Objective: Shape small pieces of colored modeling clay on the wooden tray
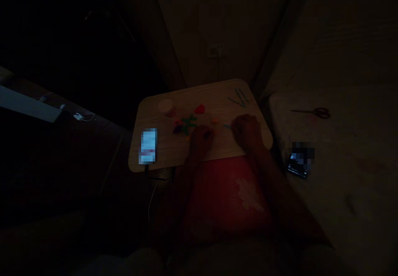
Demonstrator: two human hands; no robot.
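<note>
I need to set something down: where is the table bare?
Bare tabletop shows between the phone and the left hand, and between the red piece and the thin sticks. It's crowded around the green pieces, just beyond the left hand.

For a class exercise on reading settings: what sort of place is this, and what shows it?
Probably a dimly lit room in a home: a small round-cornered table bearing colourful pieces, a wall socket beyond it, and scissors on a pale surface at right.
</note>
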